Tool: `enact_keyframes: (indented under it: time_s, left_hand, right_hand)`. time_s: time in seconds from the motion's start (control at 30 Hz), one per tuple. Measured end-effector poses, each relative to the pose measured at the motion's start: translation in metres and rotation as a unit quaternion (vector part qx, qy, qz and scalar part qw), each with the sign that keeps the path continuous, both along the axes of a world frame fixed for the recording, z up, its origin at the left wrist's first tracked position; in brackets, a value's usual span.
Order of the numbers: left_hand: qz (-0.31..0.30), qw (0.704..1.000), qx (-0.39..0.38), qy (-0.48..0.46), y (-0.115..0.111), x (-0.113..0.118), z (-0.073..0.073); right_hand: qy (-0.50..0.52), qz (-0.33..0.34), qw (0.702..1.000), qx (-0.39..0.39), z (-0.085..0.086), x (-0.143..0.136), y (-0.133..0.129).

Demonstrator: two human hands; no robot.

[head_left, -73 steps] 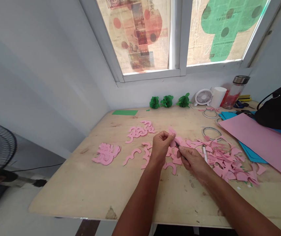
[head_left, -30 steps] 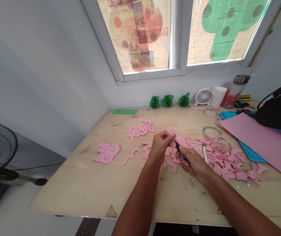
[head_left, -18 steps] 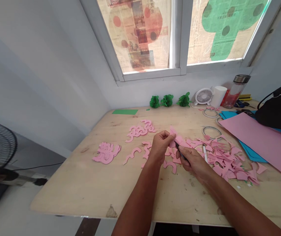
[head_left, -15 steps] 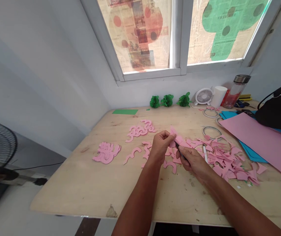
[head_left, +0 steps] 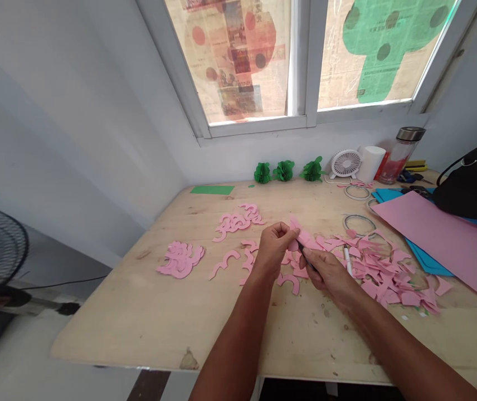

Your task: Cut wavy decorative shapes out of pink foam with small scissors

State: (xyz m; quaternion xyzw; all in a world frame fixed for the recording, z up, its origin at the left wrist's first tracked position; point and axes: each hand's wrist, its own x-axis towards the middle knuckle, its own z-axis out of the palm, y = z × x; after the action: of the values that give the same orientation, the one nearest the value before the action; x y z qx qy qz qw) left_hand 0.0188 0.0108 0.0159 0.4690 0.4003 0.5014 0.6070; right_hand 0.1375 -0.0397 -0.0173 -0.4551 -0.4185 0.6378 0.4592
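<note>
My left hand [head_left: 275, 243] is closed on a small pink paper piece [head_left: 292, 244] above the middle of the table. Just to its right, my right hand [head_left: 325, 269] wraps round a dark, slim tool [head_left: 301, 248] whose tip meets the paper; its exact shape is partly hidden by the fingers. Curved pink cutouts [head_left: 225, 262] lie left of my hands, with another group [head_left: 238, 220] farther back and a stacked pile [head_left: 180, 259] at the left. Pink scraps [head_left: 383, 273] are heaped to the right, beside a white pen [head_left: 347, 260].
Three green paper ornaments [head_left: 284, 171] stand by the wall, near a small white fan [head_left: 346, 164] and a glass bottle [head_left: 401, 156]. Metal rings [head_left: 359, 225], pink sheet [head_left: 443, 245], blue sheets [head_left: 428, 260] and a black bag [head_left: 472, 186] are at right.
My right hand and the tool have shifted very slightly, its fingers drawn a little closer together. My left hand stays in place with the pink paper.
</note>
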Motion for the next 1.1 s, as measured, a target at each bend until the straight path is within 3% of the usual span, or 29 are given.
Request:
enact_keyframes:
  time_s: [0.67,0.93,1.1]
  left_hand:
    - [-0.002,1.0,-0.011,-0.004,-0.0009,0.0,0.0032]
    - [-0.022,1.0,-0.003,-0.007,-0.0025,0.0002,0.0017]
    - [0.026,0.998,0.0,-0.051,0.0042,-0.0004,-0.0057]
  right_hand:
    - [-0.035,0.008,0.999,0.009,0.0017,0.0018,0.0017]
    - [-0.097,-0.021,0.995,0.028,-0.0014,0.0009,0.0018]
    - [-0.077,-0.032,0.996,0.023,-0.001,-0.0009,0.0018]
